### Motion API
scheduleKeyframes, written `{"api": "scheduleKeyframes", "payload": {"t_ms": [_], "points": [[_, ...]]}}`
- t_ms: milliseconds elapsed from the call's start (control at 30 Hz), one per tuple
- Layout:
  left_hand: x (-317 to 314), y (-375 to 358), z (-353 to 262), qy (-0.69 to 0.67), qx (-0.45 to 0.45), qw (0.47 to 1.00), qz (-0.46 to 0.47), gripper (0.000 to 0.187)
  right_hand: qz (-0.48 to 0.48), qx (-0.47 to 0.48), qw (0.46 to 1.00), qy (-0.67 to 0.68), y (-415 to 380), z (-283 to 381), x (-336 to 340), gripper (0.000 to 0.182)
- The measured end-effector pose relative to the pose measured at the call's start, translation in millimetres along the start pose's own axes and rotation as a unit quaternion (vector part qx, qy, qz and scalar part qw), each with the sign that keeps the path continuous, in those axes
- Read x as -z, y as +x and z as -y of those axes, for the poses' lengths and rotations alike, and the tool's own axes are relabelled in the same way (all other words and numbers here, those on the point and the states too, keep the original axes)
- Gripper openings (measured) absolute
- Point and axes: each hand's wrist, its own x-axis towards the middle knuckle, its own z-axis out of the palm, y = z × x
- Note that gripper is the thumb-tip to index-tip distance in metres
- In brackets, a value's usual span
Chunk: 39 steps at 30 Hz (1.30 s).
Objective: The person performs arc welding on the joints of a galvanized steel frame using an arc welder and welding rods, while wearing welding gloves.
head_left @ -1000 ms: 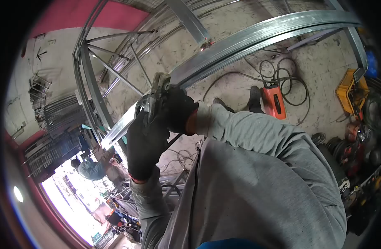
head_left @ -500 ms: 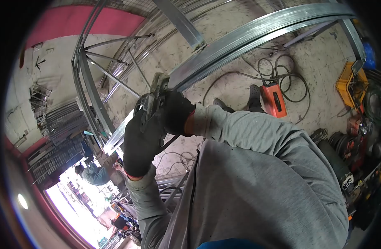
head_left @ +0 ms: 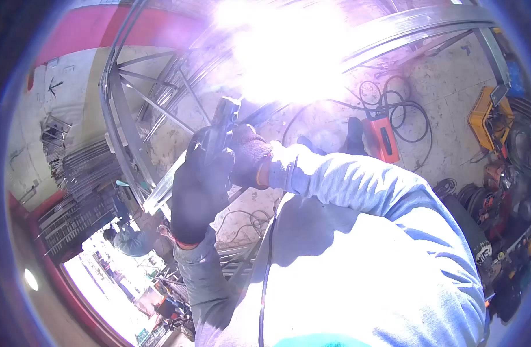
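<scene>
A blinding white-violet arc glare (head_left: 291, 55) covers the middle of the metal beam and the joint there. My left hand (head_left: 199, 199), in a dark glove, is wrapped round the lower part of a dark welding electrode holder (head_left: 224, 115). My right hand (head_left: 251, 153), also gloved, is closed against the holder's right side. The holder's upper end points toward the glare; any electrode is lost in the light. The steel beam (head_left: 416, 32) runs to the upper right from the glare.
An orange welding machine (head_left: 382, 137) with coiled cable (head_left: 401, 107) sits on the floor by my feet. A yellow crate (head_left: 489, 118) stands at the right. A steel frame (head_left: 124, 110) rises at the left. Another person (head_left: 132, 240) is farther off at lower left.
A bright arc has flared up at the beam, washing out the joint and lighting my sleeves and clothing. My hands and the holder have barely moved.
</scene>
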Motion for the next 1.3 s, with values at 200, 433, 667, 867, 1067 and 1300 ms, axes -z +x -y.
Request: {"api": "scheduleKeyframes", "payload": {"t_ms": [200, 433, 667, 867, 1067, 1300], "points": [[7, 6, 18, 0.289, -0.336, 0.897, -0.008, 0.023, 0.008, 0.072, 0.997, -0.016, -5, -3, 20, 0.023], [2, 0, 23, 0.277, -0.221, 0.935, -0.021, 0.023, -0.064, -0.106, 0.989, 0.087, -7, 13, 15, 0.021], [1, -9, 13, 0.03, -0.012, 0.999, 0.003, 0.023, -0.182, 0.041, 0.98, 0.073, -3, -8, -33, 0.026], [-2, -6, 9, -0.035, -0.024, 0.999, -0.007, 0.025, -0.154, 0.019, 0.983, 0.101, -4, -5, -18, 0.032], [-4, -6, 4, -0.025, -0.014, 0.999, -0.019, 0.027, -0.105, -0.049, 0.976, 0.187, -16, 12, 22, 0.033], [-3, -4, 0, -0.013, 0.003, 1.0, -0.016, 0.027, -0.028, -0.072, 0.985, 0.156, -10, 7, 18, 0.029]]}}
